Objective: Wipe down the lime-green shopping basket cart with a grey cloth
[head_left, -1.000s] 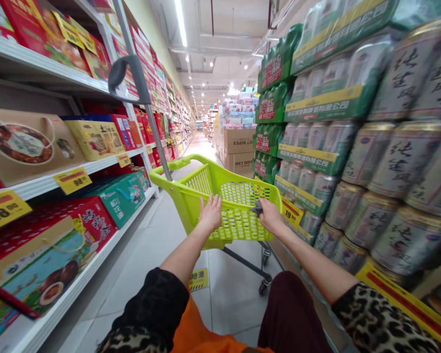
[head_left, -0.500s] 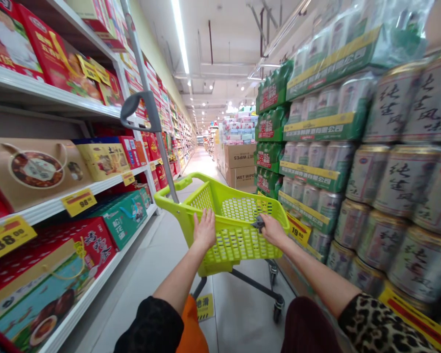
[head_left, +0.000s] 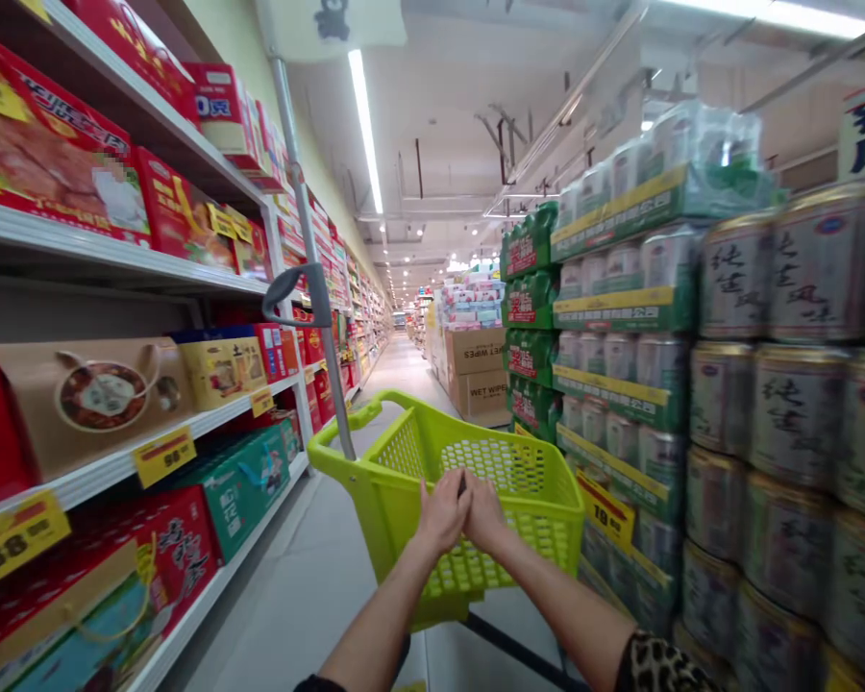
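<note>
Both hands meet above the near side of a lime-green shopping cart (head_left: 540, 538). My left hand (head_left: 439, 517) is closed, its fingertips against the other hand. My right hand (head_left: 485, 514) is closed too, pressed to the left one. A sliver of a small dark grey object shows between the fingers; most of it is hidden, and its kind I cannot make out. Through the cart's perforated walls no goods are visible. A grey pole (head_left: 337, 384) with a looped grey handle (head_left: 295, 293) rises at the cart's left end.
Shelves of boxed gift packs (head_left: 90, 394) line the left side. Stacked beer cans (head_left: 793, 404) and green shrink-wrapped packs (head_left: 612, 308) stand close on the right. Wet-wipe cartons (head_left: 476, 370) sit farther ahead, beside an aisle floor (head_left: 400, 360) running into the distance.
My right hand has moved left from the cart's near rim with the dark grey object. My left hand has lifted off the rim and closed against it. The view has tilted up.
</note>
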Demonstrator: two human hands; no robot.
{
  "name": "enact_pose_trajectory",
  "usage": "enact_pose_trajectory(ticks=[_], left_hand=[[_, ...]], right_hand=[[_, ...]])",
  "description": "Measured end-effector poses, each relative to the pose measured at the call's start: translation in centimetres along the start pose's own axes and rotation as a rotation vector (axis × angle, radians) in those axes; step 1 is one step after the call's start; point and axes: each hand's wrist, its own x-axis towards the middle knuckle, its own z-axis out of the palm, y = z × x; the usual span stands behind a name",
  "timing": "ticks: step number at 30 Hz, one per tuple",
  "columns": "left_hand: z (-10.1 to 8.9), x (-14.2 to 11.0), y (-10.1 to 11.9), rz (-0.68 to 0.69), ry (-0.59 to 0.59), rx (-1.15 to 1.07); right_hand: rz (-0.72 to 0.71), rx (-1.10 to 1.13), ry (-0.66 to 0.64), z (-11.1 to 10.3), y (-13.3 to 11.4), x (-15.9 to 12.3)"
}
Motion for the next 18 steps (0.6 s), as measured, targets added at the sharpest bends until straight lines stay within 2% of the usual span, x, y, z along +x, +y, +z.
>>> enact_pose_trajectory(ticks=[3,7,10,13,18], left_hand=[[1.6,0.5,0.7,-0.005,0.063,0.088],[3.1,0.7,1.4,0.096,0.178,0.218],[2.9,1.0,0.5,0.179,0.195,0.256],[0.7,1.2,-2.6,0.196,0.206,0.320],[-5.1,0.8,-9.5,0.110,0.330,0.457]], right_hand=[[0.061,-0.020,-0.001,-0.8,1.9,-1.8],[-0.052,-0.082,-0.058,-2.1,4.8,-4.1],[-0.133,-0.159,-0.082,-2.9,6.7,-5.3],[-0.165,-0.209,-0.101,-3.4,8.1,-6.0],[-0.187,-0.236,-0.070,-3.5,9.0,-6.2]])
